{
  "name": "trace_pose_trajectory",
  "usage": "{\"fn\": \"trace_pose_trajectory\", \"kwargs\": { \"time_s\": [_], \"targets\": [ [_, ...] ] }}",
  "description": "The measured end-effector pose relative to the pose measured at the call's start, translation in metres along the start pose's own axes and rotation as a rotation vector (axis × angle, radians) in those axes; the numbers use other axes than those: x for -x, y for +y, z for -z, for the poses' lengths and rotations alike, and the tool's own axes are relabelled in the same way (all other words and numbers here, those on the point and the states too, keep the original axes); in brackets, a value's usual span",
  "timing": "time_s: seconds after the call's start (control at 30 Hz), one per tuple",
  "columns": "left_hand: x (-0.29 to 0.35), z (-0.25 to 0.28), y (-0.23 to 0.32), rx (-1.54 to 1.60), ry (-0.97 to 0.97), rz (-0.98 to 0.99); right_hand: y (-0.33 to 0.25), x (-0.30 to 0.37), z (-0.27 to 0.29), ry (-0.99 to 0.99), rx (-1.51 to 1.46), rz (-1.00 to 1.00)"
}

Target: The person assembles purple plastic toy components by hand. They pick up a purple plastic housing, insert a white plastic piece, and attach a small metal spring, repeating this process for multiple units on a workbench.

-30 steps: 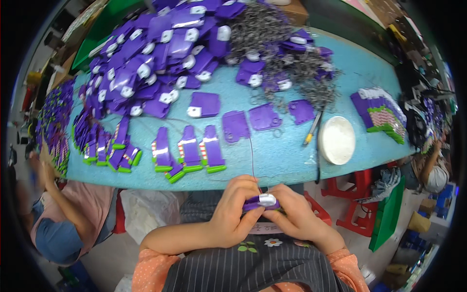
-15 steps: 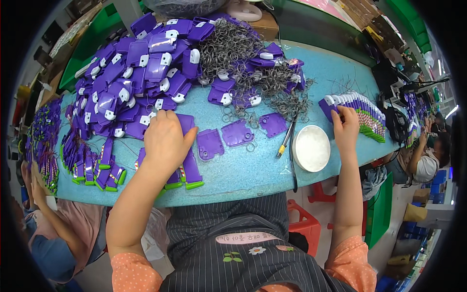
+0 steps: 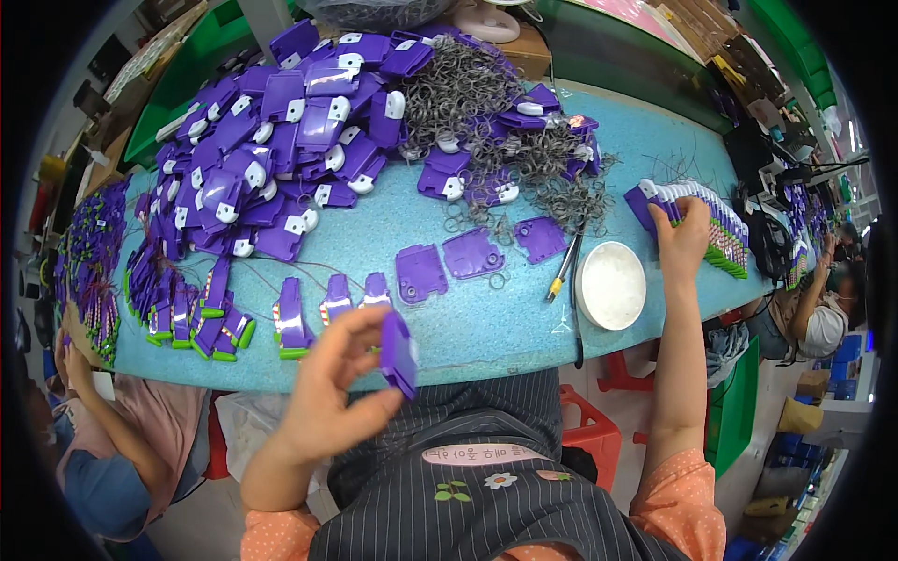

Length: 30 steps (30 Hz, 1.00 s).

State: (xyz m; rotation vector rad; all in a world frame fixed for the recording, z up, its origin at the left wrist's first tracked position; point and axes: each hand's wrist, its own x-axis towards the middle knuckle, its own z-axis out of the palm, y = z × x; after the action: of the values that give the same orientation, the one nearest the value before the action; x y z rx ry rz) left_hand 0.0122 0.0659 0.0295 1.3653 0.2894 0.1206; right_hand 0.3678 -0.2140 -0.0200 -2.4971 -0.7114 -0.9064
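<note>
A blue worktable [image 3: 496,323] spans the frame, its far ends bending into the dark fisheye rim. At left, a seated co-worker [image 3: 140,449] is partly lost to that rim.

Across the upper left, white-cornered purple plastic cases [image 3: 281,140] lie heaped, the lower ones buried. The heap covers part of a green tray [image 3: 154,122], whose contents are hard to make out. At lower right stands a green crate [image 3: 734,411], a crumpled grey bag at its far end.

Grey metal rings [image 3: 458,89] tangle at upper centre, too dense to separate, overlapping some cases. Above them, a clear plastic bag [image 3: 374,11] of grey pieces is cut off by the upper edge.

Right of centre, the white round bowl [image 3: 611,285] shows a pale interior; whether that is contents or bare bottom cannot be told.

At upper right, the right hand [image 3: 683,241] has its fingers at the near end of a row of purple-and-white cases [image 3: 722,224], hiding some; whether they pinch one cannot be told.

At lower centre-left, the left hand [image 3: 332,402] clamps a purple plastic piece [image 3: 399,355] between thumb and fingers, above the table's near edge. Behind it, green-tipped purple parts [image 3: 292,313] are partly covered.
</note>
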Motion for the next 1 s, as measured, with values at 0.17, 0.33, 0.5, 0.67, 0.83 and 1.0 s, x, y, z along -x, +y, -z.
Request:
{"fn": "trace_pose_trajectory", "kwargs": {
  "time_s": [0.17,0.33,0.5,0.67,0.83,1.0],
  "targets": [
    [0.026,-0.030,-0.018,0.390,-0.112,0.106,-0.064,0.012,0.038,-0.033,-0.225,-0.024],
    [0.034,-0.048,-0.037,0.252,-0.053,0.009,-0.201,0.068,0.112,-1.082,-0.891,0.256],
    [0.043,-0.036,-0.044,-0.038,-0.071,0.073,-0.221,0.114,0.097,-0.966,-0.946,0.246],
    [0.041,-0.017,-0.055,-0.252,0.040,0.109,-0.225,0.116,0.091,-0.879,-0.917,0.253],
    [0.035,0.011,-0.057,0.354,0.334,0.059,-0.221,0.090,0.073,-0.806,-0.605,0.354],
    [0.030,0.025,-0.049,0.427,0.333,0.045,-0.272,0.100,0.046,-0.792,-0.630,0.581]
  ]
}}
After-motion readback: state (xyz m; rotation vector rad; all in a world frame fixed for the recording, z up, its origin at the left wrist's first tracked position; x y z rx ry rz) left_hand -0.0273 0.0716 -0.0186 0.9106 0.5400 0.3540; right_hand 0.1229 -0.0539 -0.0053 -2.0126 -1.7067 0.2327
